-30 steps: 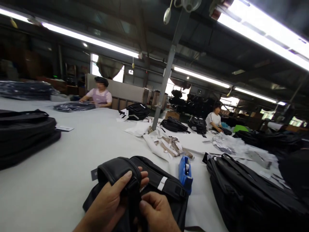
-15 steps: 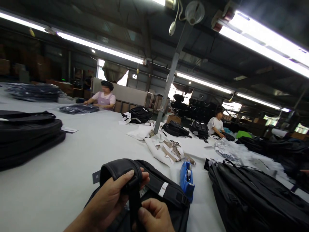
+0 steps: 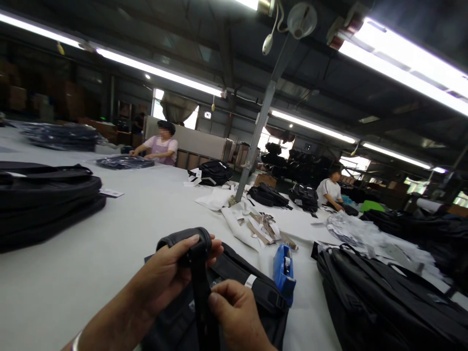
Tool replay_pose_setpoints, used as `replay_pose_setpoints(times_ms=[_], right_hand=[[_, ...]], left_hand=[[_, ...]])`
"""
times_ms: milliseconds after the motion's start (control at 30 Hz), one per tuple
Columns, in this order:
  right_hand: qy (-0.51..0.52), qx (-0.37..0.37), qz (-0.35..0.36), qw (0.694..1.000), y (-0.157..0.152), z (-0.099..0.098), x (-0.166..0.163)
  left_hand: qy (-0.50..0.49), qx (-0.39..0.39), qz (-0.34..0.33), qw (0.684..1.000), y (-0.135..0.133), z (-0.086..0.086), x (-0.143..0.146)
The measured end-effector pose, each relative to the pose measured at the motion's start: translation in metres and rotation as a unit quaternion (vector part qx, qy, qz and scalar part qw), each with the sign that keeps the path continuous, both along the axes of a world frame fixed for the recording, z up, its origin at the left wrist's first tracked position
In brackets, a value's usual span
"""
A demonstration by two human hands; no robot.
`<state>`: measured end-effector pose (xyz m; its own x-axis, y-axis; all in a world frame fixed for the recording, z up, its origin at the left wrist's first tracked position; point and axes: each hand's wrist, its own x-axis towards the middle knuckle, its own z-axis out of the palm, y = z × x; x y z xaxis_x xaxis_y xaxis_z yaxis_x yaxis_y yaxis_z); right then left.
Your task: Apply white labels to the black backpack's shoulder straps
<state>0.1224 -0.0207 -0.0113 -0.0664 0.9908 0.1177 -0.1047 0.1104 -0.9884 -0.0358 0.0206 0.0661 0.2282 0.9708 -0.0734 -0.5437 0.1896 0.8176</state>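
A black backpack (image 3: 252, 307) lies on the white table in front of me, its straps facing up. My left hand (image 3: 171, 265) is closed around one padded shoulder strap (image 3: 179, 237), bent over and raised above the bag. From it a flat black webbing strap (image 3: 200, 297) hangs down. My right hand (image 3: 237, 309) pinches this webbing between thumb and fingers, lower down and to the right. A white band (image 3: 250, 281) wraps the other shoulder strap, which lies flat on the bag. The lower end of the webbing is hard to make out.
A blue tape dispenser (image 3: 284, 275) stands just right of the backpack. Black bags lie at left (image 3: 47, 204) and right (image 3: 387, 297). Paper scraps (image 3: 263, 226) surround a metal post (image 3: 256, 141). Two people (image 3: 161, 146) (image 3: 330, 190) work across the table.
My left hand has lifted the padded strap slightly up from the backpack, and more webbing shows between my hands. My right hand keeps its pinch. The view has shifted a little.
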Motion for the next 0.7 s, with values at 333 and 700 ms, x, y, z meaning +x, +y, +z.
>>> replay_pose_setpoints(times_ms=[333, 700], right_hand=[[0.041, -0.036, 0.017, 0.998, 0.0, 0.022, -0.006], [0.034, 0.042, 0.037, 0.998, 0.017, 0.044, -0.017]], left_hand=[[-0.013, 0.02, 0.012, 1.0, 0.011, 0.024, -0.007], [0.001, 0.007, 0.014, 1.0, 0.007, 0.02, 0.0]])
